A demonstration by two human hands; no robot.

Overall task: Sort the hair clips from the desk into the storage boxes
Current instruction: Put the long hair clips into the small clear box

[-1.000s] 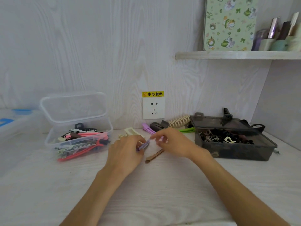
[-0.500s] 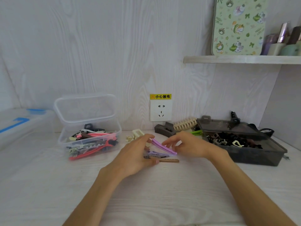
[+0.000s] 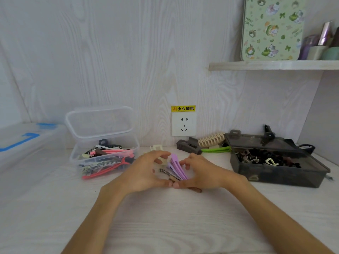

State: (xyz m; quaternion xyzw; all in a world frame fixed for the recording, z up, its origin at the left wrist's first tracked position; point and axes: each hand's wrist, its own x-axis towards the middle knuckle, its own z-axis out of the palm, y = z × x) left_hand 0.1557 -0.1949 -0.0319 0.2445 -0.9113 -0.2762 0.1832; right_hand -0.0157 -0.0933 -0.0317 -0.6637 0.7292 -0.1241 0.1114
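My left hand [image 3: 145, 173] and my right hand [image 3: 201, 173] meet at mid-desk, fingers curled round a small bunch of flat hair clips: purple clips [image 3: 177, 166], a patterned dark clip [image 3: 166, 171] and a brown clip [image 3: 194, 189] poking out under my right hand. A clear storage box [image 3: 102, 153] with pink, red and black clips stands to the left, its lid propped open. At the right sits a dark smoky storage box [image 3: 275, 173] holding black and white claw clips. A cream clip [image 3: 157, 148], a dark grey claw clip [image 3: 189, 146], a beige comb clip [image 3: 211, 139] and a green clip [image 3: 216, 149] lie by the wall.
A wall socket [image 3: 183, 124] with a yellow warning label is behind the hands. A large clear bin with blue latches [image 3: 27, 142] stands at far left. A shelf [image 3: 275, 65] at upper right carries a green patterned tin and small bottles. Bare desk lies in front.
Both hands have drawn the purple, patterned and brown clips together into one bunch and closed round it. The camera has shifted left.
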